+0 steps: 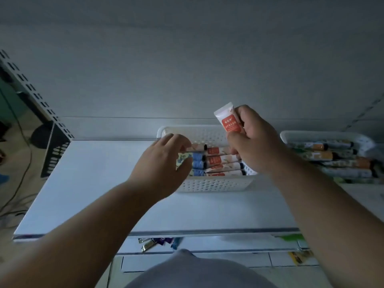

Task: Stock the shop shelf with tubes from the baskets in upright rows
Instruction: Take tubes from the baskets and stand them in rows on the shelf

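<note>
- Shelf [99, 183]: white and flat, carrying the middle basket [214, 185], the landmark for this list.
- Left hand [164, 163]: over the near-left corner of the middle basket, fingers curled round a blue-labelled tube [188, 157] lying flat inside it.
- Other tubes [222, 161]: lying on their sides in rows inside the middle basket.
- Right hand [253, 142]: above the right half of the middle basket, pinching an orange-labelled tube [227, 118], held upright and clear of the rows.
- Second basket [324, 135]: on the shelf to the right of the middle basket, also filled with lying tubes.
</note>
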Tool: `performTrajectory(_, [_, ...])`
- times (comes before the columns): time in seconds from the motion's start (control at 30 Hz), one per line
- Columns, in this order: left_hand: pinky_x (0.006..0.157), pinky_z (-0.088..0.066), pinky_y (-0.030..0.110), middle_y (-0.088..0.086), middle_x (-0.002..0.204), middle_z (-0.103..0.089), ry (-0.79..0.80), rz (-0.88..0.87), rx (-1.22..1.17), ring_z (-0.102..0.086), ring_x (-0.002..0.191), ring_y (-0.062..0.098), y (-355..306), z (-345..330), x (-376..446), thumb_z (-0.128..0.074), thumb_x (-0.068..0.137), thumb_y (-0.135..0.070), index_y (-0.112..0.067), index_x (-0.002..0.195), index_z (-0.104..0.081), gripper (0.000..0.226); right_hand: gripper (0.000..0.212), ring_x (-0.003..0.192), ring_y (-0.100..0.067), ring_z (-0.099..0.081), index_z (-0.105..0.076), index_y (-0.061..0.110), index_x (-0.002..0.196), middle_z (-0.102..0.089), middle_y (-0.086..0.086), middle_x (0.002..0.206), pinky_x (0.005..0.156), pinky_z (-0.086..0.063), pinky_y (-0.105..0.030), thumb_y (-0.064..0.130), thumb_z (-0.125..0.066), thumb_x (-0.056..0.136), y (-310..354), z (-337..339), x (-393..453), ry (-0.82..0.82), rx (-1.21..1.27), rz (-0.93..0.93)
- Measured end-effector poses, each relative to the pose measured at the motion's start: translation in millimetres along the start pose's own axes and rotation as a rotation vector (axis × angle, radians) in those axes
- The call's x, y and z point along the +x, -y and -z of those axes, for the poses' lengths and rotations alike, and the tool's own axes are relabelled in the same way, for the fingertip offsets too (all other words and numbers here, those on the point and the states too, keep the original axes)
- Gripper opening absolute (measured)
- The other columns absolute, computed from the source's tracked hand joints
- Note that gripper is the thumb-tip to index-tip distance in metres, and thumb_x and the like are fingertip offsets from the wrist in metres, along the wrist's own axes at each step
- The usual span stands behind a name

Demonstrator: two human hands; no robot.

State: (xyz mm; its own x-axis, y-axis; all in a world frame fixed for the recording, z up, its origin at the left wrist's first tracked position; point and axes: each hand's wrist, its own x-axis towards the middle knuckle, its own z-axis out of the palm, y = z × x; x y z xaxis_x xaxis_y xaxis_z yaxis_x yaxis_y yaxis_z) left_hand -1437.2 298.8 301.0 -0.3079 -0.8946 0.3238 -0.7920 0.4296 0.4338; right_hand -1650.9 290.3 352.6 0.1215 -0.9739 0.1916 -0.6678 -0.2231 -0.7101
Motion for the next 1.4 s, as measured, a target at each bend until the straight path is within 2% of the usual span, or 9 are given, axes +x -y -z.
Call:
performTrajectory(0.17, [0.07,-0.041,0.027,0.0,0.107,-0.066,0.258,0.042,0.22,-0.059,0.09,0.021,13,-28,65,-0.052,0.089,-0.028,-0.022,0.113,-0.061,0.026,0.004,0.054,-0.012,-0.058,-0.051,0.021,0.091,-0.061,0.001,0.063,0.058,-0.052,-0.039,0.025,-0.052,0.092,-6,3,-33,-0.064,0.105,-0.083])
performTrajectory(0.33, [0.065,-0.041,0.031,-0.001,0.078,-0.06,0.455,0.02,0.699,-0.054,0.067,0.019,20,-47,81,-0.054,0.08,-0.019,-0.018,0.098,-0.063,0.02,0.013,0.055,-0.015,-0.06,-0.052,0.018,0.089,-0.061,-0.001,0.062,0.06,-0.054,-0.044,0.03,-0.053,0.092,-8,3,-46,-0.106,0.141,-0.086])
performTrajectory(0.53, [0.076,-0.044,0.039,0.006,0.103,-0.063,0.504,0.026,0.847,-0.06,0.093,0.023,17,-60,82,-0.055,0.082,-0.022,-0.017,0.11,-0.064,0.03,0.004,0.055,-0.013,-0.059,-0.054,0.021,0.092,-0.06,0.003,0.062,0.061,-0.054,-0.046,0.025,-0.055,0.093,-9,10,-57,-0.096,0.194,-0.111])
performTrajectory(0.67, [0.084,-0.043,0.038,0.006,0.107,-0.066,0.424,0.02,0.745,-0.061,0.098,0.025,18,-52,80,-0.053,0.086,-0.027,-0.018,0.112,-0.056,0.027,0.003,0.055,-0.01,-0.059,-0.054,0.024,0.095,-0.06,0.01,0.063,0.06,-0.055,-0.043,0.021,-0.054,0.094,-13,14,-62,-0.09,0.22,-0.094])
performTrajectory(0.8, [0.065,-0.045,0.033,0.0,0.077,-0.059,0.386,0.053,0.453,-0.057,0.067,0.022,1,-37,63,-0.051,0.095,-0.034,-0.017,0.109,-0.048,0.022,0.004,0.057,-0.01,-0.06,-0.055,0.022,0.098,-0.061,0.013,0.066,0.06,-0.055,-0.041,0.02,-0.054,0.095,-19,21,-65,-0.081,0.272,-0.09])
performTrajectory(0.93, [0.071,-0.033,0.033,-0.001,0.09,-0.06,0.279,0.097,0.205,-0.056,0.077,0.023,-45,-24,31,-0.034,0.099,-0.046,-0.021,0.099,-0.05,0.03,0.003,0.054,-0.01,-0.058,-0.054,0.021,0.095,-0.06,0.012,0.065,0.057,-0.053,-0.037,0.019,-0.055,0.094,-30,34,-72,-0.09,0.311,-0.034])
performTrajectory(1.03, [0.066,-0.039,0.031,-0.002,0.1,-0.059,0.154,0.062,0.052,-0.056,0.08,0.019,-88,-23,14,-0.041,0.098,-0.038,-0.022,0.102,-0.054,0.021,0.006,0.058,-0.018,-0.059,-0.053,0.024,0.092,-0.06,-0.001,0.071,0.056,-0.052,-0.042,0.019,-0.055,0.095,-44,55,-90,-0.092,0.333,0.018])
performTrajectory(1.13, [0.067,-0.042,0.026,-0.01,0.098,-0.058,0.066,0.023,-0.012,-0.057,0.083,0.013,-144,-34,10,-0.059,0.089,-0.036,-0.028,0.104,-0.061,0.018,0.007,0.059,-0.017,-0.057,-0.054,0.024,0.092,-0.06,-0.007,0.076,0.055,-0.05,-0.032,0.019,-0.054,0.096,-69,91,-122,-0.108,0.399,0.007])
performTrajectory(1.4, [0.067,-0.034,0.017,-0.016,0.102,-0.052,0.201,-0.124,-0.261,-0.048,0.085,0.002,-340,-136,31,-0.057,0.093,-0.033,-0.035,0.115,-0.061,0.023,0.02,0.054,-0.023,-0.054,-0.056,0.015,0.088,-0.06,-0.011,0.074,0.05,-0.046,-0.032,0.024,-0.046,0.102,-170,243,-238,-0.311,0.369,-0.136])
